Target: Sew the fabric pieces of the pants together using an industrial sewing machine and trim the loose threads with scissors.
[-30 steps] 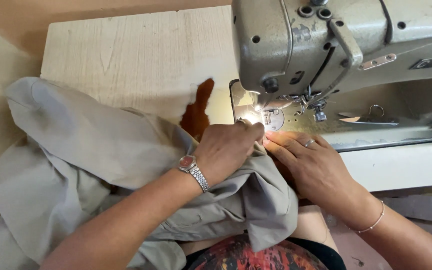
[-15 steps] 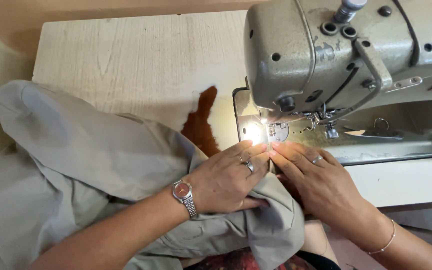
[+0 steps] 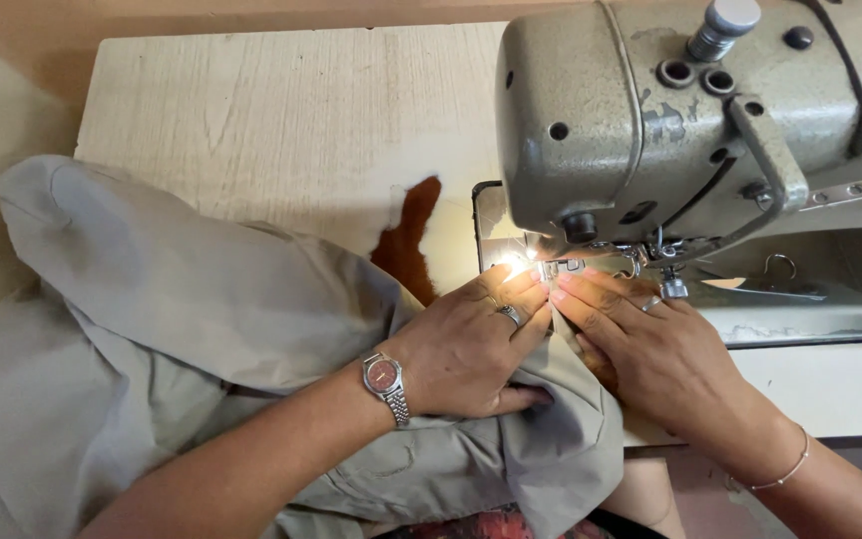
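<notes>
Left hand (image 3: 471, 349), right hand (image 3: 650, 354) pressed flat on grey cloth (image 3: 172, 329), sewing machine (image 3: 690, 130) above

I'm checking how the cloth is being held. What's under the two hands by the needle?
Grey fabric lies flat under the left hand and right hand, on the sewing machine bed. The seam and needle plate beneath the fingers are covered.

A pale wood-grain bench (image 3: 281, 130) fills the view from nine to twelve o'clock. A tan wall (image 3: 251, 12) runs behind it at twelve. A small lamp glare (image 3: 513, 266) shines near centre.
</notes>
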